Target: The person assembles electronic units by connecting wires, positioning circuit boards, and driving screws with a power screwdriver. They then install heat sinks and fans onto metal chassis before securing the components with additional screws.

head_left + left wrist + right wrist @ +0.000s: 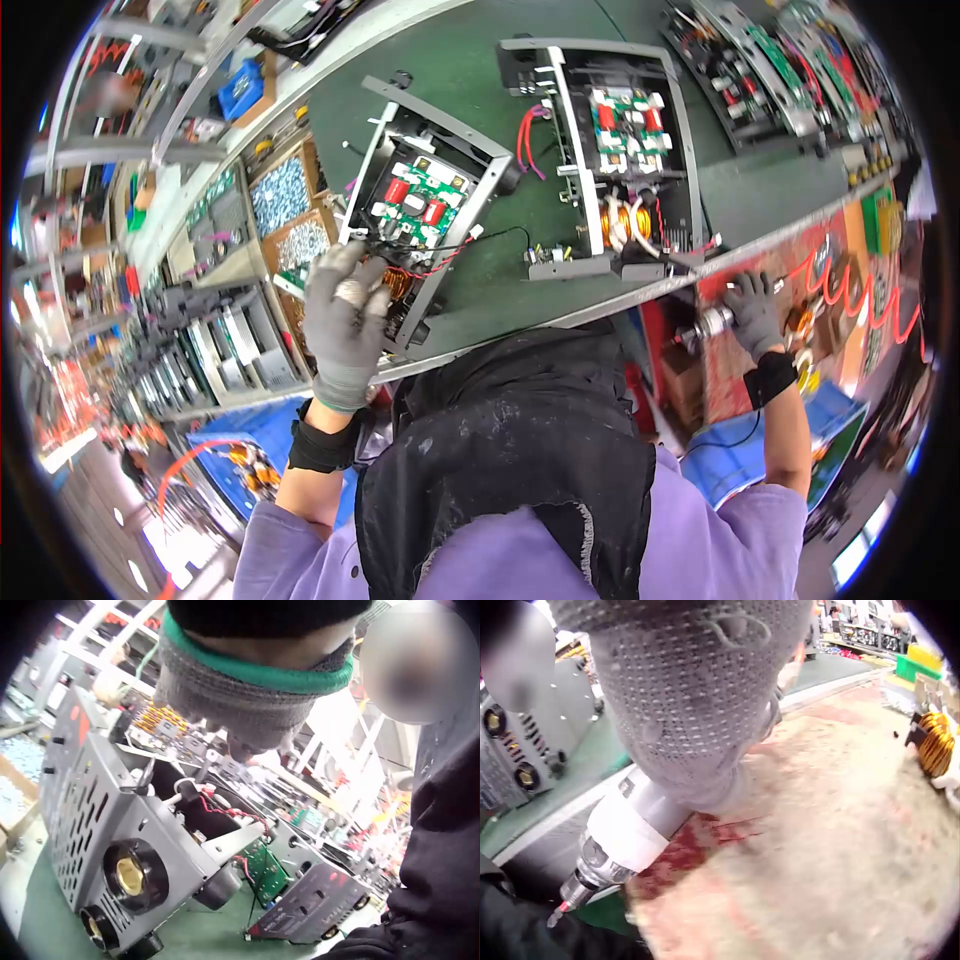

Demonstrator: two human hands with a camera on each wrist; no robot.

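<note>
In the head view, the gloved left hand (pixel 348 320) is at the near left side of an open metal case (pixel 490 180), its fingers loosely bent by the copper coil (pixel 397 285). Whether it touches the case is unclear. The left wrist view shows this glove (pixel 232 705) above the case (pixel 176 832); its fingertips are mostly hidden. At the right, the gloved right hand (pixel 755 315) grips a powered screwdriver (pixel 712 323). In the right wrist view, its bit points down left from the glove (pixel 690 712), with white wrap round the tool body (pixel 622 832).
A second open case (pixel 685 150) stands right of the first on the green table (pixel 460 110). Trays of small parts (pixel 283 195) lie at the left. A red coiled hose (pixel 850 290) crosses the worn red surface (pixel 725 375) at right. More units (pixel 765 80) stand at the back right.
</note>
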